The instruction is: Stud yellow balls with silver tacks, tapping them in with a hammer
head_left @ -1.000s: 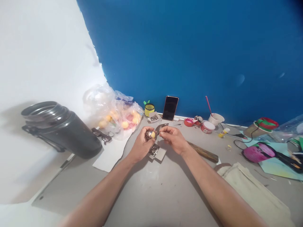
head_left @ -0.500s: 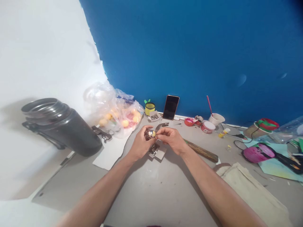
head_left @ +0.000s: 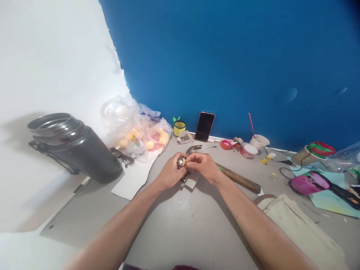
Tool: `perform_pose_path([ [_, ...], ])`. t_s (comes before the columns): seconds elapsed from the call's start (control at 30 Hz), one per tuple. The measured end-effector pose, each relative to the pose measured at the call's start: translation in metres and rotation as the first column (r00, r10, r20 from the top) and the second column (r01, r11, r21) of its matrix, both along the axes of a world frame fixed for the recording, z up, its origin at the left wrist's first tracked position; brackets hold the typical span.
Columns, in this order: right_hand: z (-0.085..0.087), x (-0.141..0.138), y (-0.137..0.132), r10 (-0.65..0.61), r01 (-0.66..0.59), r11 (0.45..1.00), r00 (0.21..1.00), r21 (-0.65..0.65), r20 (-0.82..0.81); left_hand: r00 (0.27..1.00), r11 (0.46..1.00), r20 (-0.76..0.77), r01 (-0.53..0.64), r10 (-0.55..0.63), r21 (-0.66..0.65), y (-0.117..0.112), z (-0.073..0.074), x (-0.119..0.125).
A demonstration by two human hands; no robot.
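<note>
My left hand (head_left: 168,173) is closed round a small yellow ball (head_left: 181,162) partly covered with shiny silver studs. My right hand (head_left: 204,167) is pinched right against the ball's right side; what its fingertips hold is too small to make out. Under both hands lies a small open cardboard box of silver studs (head_left: 188,180) on the grey table (head_left: 180,225). A hammer (head_left: 233,177) with a wooden handle lies just behind my right hand.
A dark plastic jar (head_left: 73,148) lies on its side at left, by glasses (head_left: 122,156) and a clear bag of coloured balls (head_left: 137,131). A phone (head_left: 204,126) leans on the blue wall. Cups, paint pots, cables and a cloth bag (head_left: 303,228) sit at right.
My right hand has closed in from a small gap until its fingertips meet the ball. The view has drifted a little; the hands stay over the stud box.
</note>
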State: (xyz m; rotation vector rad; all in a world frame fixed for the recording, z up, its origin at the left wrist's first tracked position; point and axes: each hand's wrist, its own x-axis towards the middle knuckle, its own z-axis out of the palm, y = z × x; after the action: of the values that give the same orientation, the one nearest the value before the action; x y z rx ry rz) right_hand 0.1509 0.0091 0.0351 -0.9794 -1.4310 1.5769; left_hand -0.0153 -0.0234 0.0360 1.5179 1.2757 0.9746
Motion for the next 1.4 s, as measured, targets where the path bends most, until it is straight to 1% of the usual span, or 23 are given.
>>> perform_pose_path([
  [0.13,-0.003,0.002,0.001,0.051,-0.052,0.999,0.998,-0.013,-0.031,1.0,1.0,-0.019,0.021,-0.021,-0.012,-0.001,0.0,0.0],
  [0.27,-0.007,0.003,0.003,0.078,-0.079,0.997,0.997,-0.025,-0.02,0.998,0.999,-0.044,0.043,-0.044,-0.02,0.0,-0.005,0.0],
  [0.53,-0.011,0.001,0.004,0.098,-0.099,0.995,0.995,-0.032,-0.022,0.985,0.999,-0.169,-0.011,0.017,0.034,0.002,-0.013,0.0],
  [0.8,-0.012,0.001,0.004,0.086,-0.085,0.996,0.996,-0.025,0.013,0.976,1.0,-0.218,-0.016,0.021,0.023,0.0,-0.01,0.0],
  [0.93,-0.012,-0.002,0.002,0.043,-0.044,0.999,0.997,0.017,0.057,0.964,0.998,-0.26,-0.053,0.062,0.045,-0.001,-0.01,0.001],
  [1.07,-0.014,-0.003,0.001,0.033,-0.037,0.998,0.997,0.044,0.074,0.959,0.996,-0.269,-0.081,0.088,0.039,-0.001,-0.012,0.002],
  [1.23,-0.018,-0.004,0.002,0.058,-0.059,0.998,0.997,0.025,0.041,0.957,0.995,-0.273,-0.09,0.097,0.037,-0.002,-0.011,0.004],
  [1.4,-0.02,-0.004,0.001,0.044,-0.044,0.999,0.998,0.011,0.046,0.958,0.996,-0.273,-0.083,0.092,0.044,-0.002,-0.01,0.003],
])
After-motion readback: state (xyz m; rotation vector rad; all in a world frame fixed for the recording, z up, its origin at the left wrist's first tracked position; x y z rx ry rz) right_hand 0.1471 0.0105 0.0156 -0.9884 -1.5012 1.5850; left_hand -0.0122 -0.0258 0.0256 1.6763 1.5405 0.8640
